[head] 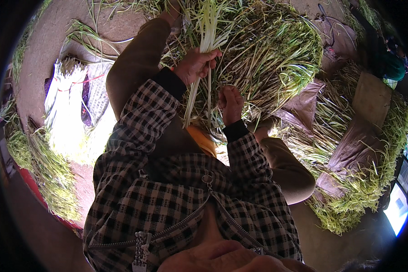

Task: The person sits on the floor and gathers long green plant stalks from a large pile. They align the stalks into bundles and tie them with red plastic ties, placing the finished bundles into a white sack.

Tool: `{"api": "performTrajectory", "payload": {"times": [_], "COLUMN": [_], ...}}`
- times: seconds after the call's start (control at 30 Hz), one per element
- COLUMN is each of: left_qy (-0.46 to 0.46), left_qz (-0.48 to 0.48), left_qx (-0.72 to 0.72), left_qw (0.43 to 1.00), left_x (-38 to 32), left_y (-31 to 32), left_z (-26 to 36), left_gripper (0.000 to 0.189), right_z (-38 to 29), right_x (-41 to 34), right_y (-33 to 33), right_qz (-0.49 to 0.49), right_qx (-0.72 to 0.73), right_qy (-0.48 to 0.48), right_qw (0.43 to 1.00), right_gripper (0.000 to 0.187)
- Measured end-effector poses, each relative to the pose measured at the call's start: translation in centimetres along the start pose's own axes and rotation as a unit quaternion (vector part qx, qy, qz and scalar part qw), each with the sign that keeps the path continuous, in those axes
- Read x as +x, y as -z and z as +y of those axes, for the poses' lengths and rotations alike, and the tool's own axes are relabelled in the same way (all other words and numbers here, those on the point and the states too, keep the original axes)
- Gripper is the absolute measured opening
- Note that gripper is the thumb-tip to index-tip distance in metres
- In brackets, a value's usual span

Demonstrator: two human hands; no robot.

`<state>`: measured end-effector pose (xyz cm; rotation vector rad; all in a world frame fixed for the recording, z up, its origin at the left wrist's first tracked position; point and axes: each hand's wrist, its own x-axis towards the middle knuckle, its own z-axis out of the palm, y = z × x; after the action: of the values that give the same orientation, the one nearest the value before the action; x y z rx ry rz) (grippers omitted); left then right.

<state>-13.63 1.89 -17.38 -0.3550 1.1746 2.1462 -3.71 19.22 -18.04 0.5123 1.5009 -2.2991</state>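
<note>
My left hand [196, 64] grips a small bunch of pale leafy stalks [209, 34], its leafy ends pointing away from me and its pale ends hanging towards my lap. To the right of the stalks is my right hand [230, 98], with its fingers curled in; whether something thin is pinched between them cannot be told. A large heap of green and brownish stalks [272, 64] lies in front of me, beyond and to the right of my hands. Something orange [202, 139] shows between my legs, below the bunch.
At the left stands a thick bundle of white stalks [66, 105] with red ties, beside a printed sack [98, 81]. Leafy stalks [51, 176] lie lower left. Another large pile [326, 119], partly under brown cloth [355, 142], is at the right. A person [391, 64] is at the far right.
</note>
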Motion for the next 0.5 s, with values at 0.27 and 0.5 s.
{"api": "performTrajectory", "payload": {"times": [0.27, 0.5], "left_qy": [-0.015, -0.005], "left_qz": [0.024, 0.011], "left_qx": [-0.007, -0.028], "left_qw": [1.0, 1.0], "left_x": [0.1, 0.6], "left_y": [0.0, 0.0], "left_z": [-0.1, -0.7], "left_gripper": [0.023, 0.023], "right_z": [-0.7, -0.7], "right_x": [-0.8, -0.6], "right_y": [-1.9, -1.6], "right_qz": [-0.065, -0.053], "right_qx": [-0.14, -0.259], "right_qy": [-0.031, 0.072], "right_qw": [0.988, 0.962], "right_gripper": [0.017, 0.014]}}
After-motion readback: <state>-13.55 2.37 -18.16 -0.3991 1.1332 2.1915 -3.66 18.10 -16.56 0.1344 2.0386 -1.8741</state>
